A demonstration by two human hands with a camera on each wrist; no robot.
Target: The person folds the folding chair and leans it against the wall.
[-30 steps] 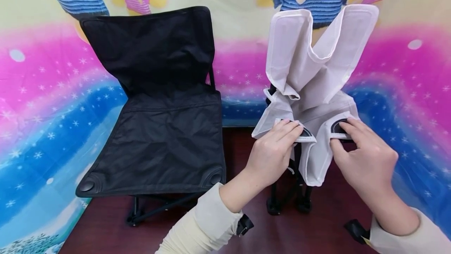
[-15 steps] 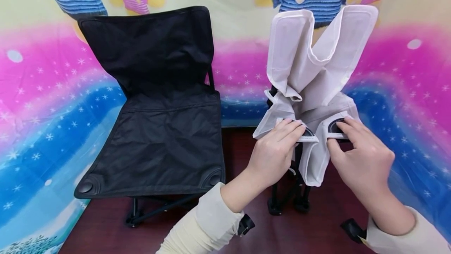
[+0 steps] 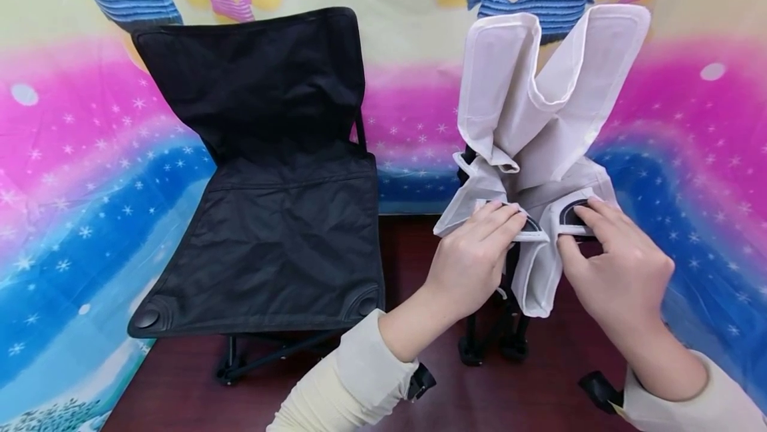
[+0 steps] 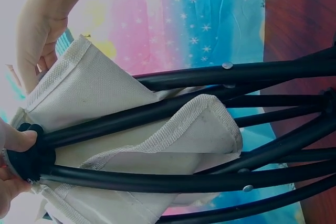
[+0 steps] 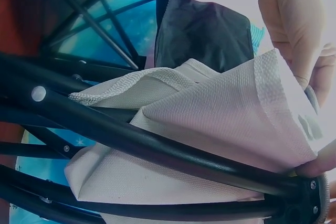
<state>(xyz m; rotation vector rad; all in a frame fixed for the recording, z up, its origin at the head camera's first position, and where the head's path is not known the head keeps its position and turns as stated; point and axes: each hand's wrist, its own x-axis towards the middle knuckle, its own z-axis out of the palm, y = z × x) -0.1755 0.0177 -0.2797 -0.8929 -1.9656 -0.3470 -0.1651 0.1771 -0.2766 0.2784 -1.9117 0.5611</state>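
Note:
A white folding chair stands at the right in the head view, its fabric creased and its black legs close together. My left hand grips the seat's front left corner, fingers over the black patch. My right hand grips the front right corner, with the thumb below. In the left wrist view, thumb and fingers pinch a black plastic joint where dark tubes meet. The right wrist view shows the white seat cloth hanging in folds between the tubes, with right-hand fingertips at the corner joint.
A black folding chair stands unfolded at the left. Both chairs are on a dark red surface. Behind and beside them hangs a colourful printed cloth. Black straps are at both wrists.
The two hands have come slightly closer together, narrowing the gap between the white seat's front corners. Both keep their hold. The head view has shifted a little.

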